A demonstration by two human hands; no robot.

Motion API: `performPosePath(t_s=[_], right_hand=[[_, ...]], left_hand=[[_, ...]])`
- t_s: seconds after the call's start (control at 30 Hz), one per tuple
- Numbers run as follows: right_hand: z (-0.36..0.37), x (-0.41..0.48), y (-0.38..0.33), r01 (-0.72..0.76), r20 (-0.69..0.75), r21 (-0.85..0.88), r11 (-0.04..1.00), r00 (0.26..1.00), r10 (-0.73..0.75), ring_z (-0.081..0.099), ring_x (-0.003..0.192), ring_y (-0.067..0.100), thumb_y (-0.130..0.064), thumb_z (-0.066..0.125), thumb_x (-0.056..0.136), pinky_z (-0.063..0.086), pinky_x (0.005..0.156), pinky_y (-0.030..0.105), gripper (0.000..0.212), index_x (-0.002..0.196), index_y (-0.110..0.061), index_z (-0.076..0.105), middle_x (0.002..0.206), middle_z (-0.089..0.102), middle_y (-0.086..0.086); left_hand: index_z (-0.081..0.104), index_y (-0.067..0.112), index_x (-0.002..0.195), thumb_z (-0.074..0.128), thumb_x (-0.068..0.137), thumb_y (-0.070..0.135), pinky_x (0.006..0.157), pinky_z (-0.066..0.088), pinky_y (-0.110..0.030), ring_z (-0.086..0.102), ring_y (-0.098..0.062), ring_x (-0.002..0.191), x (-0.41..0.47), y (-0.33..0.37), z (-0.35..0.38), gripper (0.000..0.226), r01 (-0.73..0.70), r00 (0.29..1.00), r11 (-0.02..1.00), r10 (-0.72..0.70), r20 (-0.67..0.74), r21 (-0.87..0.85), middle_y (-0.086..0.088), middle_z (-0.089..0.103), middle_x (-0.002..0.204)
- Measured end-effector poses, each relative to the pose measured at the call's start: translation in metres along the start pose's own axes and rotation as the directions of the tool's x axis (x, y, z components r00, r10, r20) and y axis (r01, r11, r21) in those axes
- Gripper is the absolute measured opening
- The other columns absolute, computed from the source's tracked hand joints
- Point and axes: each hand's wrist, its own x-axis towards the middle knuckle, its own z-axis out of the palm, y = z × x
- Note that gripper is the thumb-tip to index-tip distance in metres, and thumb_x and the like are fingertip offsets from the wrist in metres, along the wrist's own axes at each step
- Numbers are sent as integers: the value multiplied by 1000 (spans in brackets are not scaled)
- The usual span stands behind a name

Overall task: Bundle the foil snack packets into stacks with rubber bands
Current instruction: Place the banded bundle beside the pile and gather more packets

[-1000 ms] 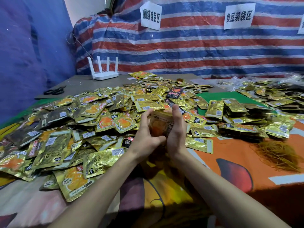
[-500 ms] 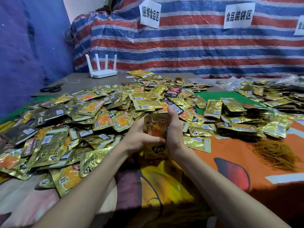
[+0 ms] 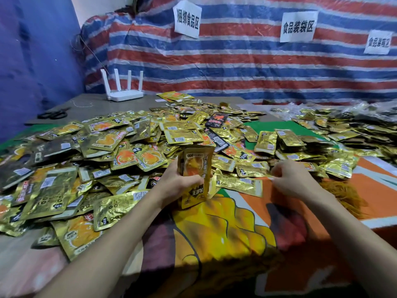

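My left hand [image 3: 178, 183] grips an upright stack of gold foil snack packets [image 3: 196, 166], its lower edge on the cloth. My right hand [image 3: 290, 179] is apart from the stack, to its right, with fingers curled just left of the heap of tan rubber bands [image 3: 341, 196]; whether it pinches a band is unclear. A large heap of loose gold packets [image 3: 103, 151] covers the table to the left and behind. Banded bundles of packets [image 3: 285, 140] lie at the right.
A white router [image 3: 124, 91] and black scissors [image 3: 53, 114] sit at the back left of the table. A striped tarp with paper signs hangs behind. A printed orange and yellow cloth [image 3: 225, 233] covers the near table.
My right hand has let go of the stack and moved right toward the rubber bands. The left hand now holds the stack alone, standing upright.
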Motion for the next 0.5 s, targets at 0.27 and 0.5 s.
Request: performPosePath(t_s=[0.27, 0.5], right_hand=[[7, -10, 8, 142, 18, -185, 973, 990, -141, 62, 89, 30, 0, 54, 85, 54, 80, 42, 19, 88, -1, 72, 92, 67, 13], [0, -23, -16, 195, -88, 441, 876, 981, -174, 63, 71, 11, -12, 68, 87, 49, 63, 25, 13, 76, -14, 74, 75, 71, -2]], left_hand=[[76, 42, 72, 71, 67, 6, 56, 53, -15, 69, -1, 63, -4, 1, 1, 36, -19, 999, 996, 23, 44, -86, 12, 74, 69], [72, 4, 111, 63, 67, 7, 67, 61, -48, 68, -35, 85, 2, 0, -8, 45, 66, 998, 926, -66, 13, -371, -18, 72, 108]])
